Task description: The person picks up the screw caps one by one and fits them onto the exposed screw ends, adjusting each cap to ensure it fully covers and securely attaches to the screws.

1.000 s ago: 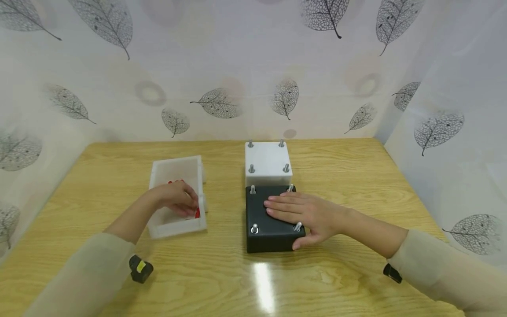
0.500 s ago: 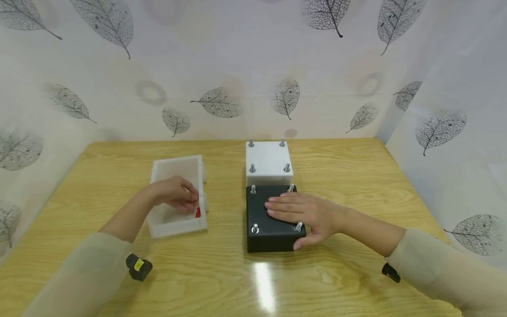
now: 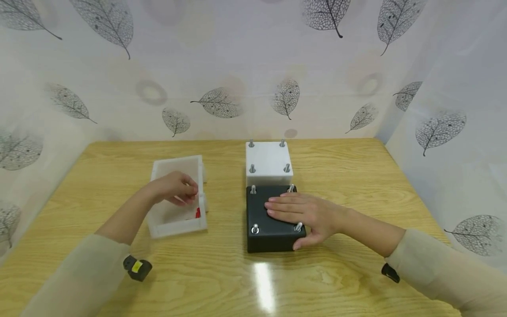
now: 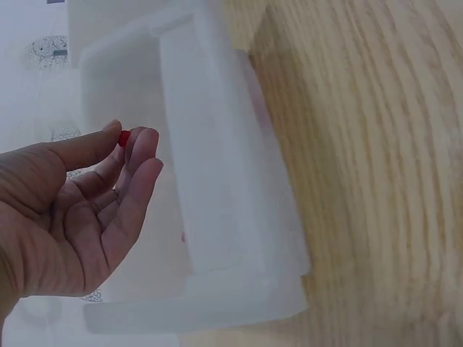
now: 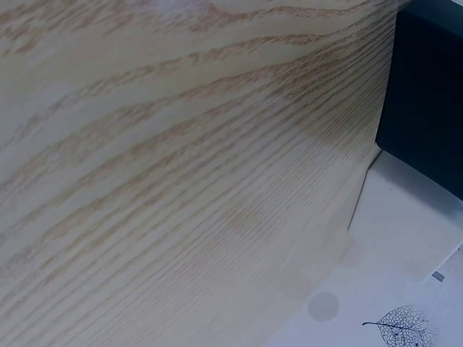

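My left hand point(image 3: 174, 189) is over the white tray point(image 3: 180, 226), thumb and fingertips pinching a small red piece point(image 4: 124, 137). Its exact kind is mostly hidden by the fingers. Another red piece point(image 3: 198, 213) lies inside the tray by its right wall. My right hand point(image 3: 313, 215) rests with extended fingers on top of the black box point(image 3: 263, 215), thumb down at the near right corner. Metal bolts stick up from the corners of that box, such as the near left bolt point(image 3: 255, 229). The right hand is out of sight in the right wrist view.
A white box point(image 3: 267, 158), also with upright bolts at its corners, stands directly behind the black one. Both boxes and the tray sit on a wood-grain table point(image 3: 222, 281). A leaf-patterned curtain point(image 3: 237, 66) rises behind and along the sides.
My left hand has risen a little from the tray floor, its thumb and fingertips drawn together on the red piece. The right hand and the boxes stay put.
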`<state>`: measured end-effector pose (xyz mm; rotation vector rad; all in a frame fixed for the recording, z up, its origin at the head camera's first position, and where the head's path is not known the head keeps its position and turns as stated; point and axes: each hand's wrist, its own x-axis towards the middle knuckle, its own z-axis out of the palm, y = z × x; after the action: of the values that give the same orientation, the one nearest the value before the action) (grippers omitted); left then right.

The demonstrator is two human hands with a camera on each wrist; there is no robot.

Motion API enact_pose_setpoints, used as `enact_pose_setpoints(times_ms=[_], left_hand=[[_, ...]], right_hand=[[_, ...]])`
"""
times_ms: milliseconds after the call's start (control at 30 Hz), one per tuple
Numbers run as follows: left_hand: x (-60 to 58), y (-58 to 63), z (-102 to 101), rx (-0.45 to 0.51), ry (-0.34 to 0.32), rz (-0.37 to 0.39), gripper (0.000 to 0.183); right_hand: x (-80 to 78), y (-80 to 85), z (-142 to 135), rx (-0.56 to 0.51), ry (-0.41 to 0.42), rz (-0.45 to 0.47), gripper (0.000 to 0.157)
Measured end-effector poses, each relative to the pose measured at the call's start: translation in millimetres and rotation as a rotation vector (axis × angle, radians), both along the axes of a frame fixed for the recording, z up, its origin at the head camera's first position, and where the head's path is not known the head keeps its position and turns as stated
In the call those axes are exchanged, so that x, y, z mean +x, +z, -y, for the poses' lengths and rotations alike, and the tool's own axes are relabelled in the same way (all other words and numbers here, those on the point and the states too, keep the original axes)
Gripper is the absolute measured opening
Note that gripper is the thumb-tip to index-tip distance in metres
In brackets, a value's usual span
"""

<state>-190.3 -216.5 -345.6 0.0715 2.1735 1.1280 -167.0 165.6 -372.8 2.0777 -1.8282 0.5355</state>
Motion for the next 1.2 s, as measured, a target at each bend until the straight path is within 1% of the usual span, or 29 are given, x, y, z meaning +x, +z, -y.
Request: enact_pose_setpoints(times_ms=[133, 333, 533, 833, 933, 1033, 1200], left_hand=[[0.4, 5.7, -0.6, -0.008, 0.012, -0.033, 0.030], [0.9, 12.5, 0.8, 0.002, 0.016, -0.036, 0.030], [1.2, 22.5, 1.6, 0.002, 0.008, -0.063, 0.031], [1.7, 34.1, -0.4, 0.029, -0.023, -0.091, 0.030], [2.0, 38.1, -3.6, 0.017, -0.031, -0.102, 0.028], [2.1, 39.4, -6.4, 0.017, -0.042, -0.113, 0.029], [4.6, 39.9, -12.5, 0.053, -0.087, -0.130, 0.028]], right_hand=[[0.1, -0.1, 0.1, 0.001, -0.003, 0.001, 0.075], [0.9, -0.6, 0.8, -0.003, -0.002, -0.004, 0.075], [0.3, -0.6, 1.1, -0.003, 0.001, -0.006, 0.075], [-0.2, -0.9, 0.0, 0.000, -0.006, -0.016, 0.076], [-0.4, -1.5, -0.4, 0.004, -0.010, -0.021, 0.076], [-0.4, -2.0, -0.5, 0.006, -0.010, -0.023, 0.076], [-0.4, -2.3, 0.1, 0.002, -0.008, -0.024, 0.076]])
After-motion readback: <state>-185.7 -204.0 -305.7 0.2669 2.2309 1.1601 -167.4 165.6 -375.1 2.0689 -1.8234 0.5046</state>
